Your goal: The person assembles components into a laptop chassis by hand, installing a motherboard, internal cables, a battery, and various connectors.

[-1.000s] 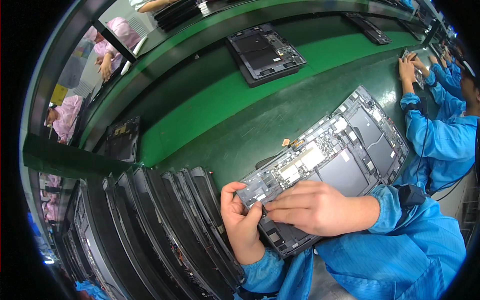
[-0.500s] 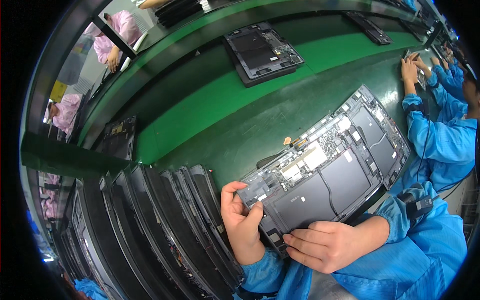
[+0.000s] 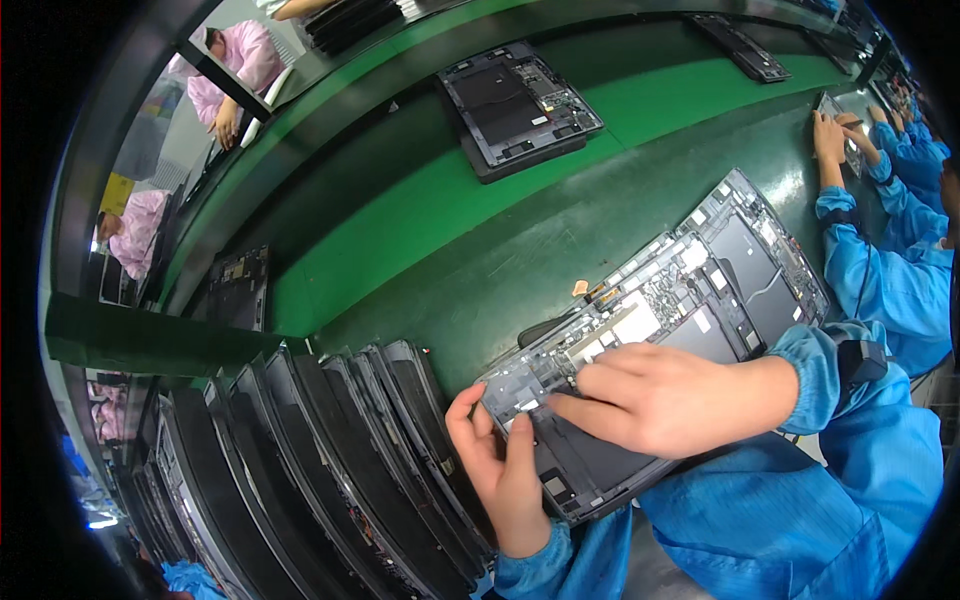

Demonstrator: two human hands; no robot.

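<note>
An opened flat device (image 3: pixel 625 310), with a green-grey circuit board strip and dark battery panels in a thin dark frame, tilts over the near edge of the bench. Its left corner is held by my left hand (image 3: pixel 505 470), with the thumb on top and the fingers around the edge. My right hand (image 3: pixel 665 395) lies over the board and battery, fingers bent and its index fingertip on the frame near that corner. Whatever its fingers may pinch is hidden. Against the held device's far right side rests a second opened device (image 3: pixel 750 250).
At the left, several device frames (image 3: pixel 305 450) stand on edge between dark foam dividers. Another opened device (image 3: pixel 510 110) lies on a dark pad on the green bench (image 3: pixel 400 260). A small orange tab (image 3: pixel 580 288) shows beyond the board. Co-workers in blue sleeves (image 3: pixel 860 240) sit at the right.
My right hand has left the device's near edge and moved up and in over the board. The left hand keeps its hold on the corner.
</note>
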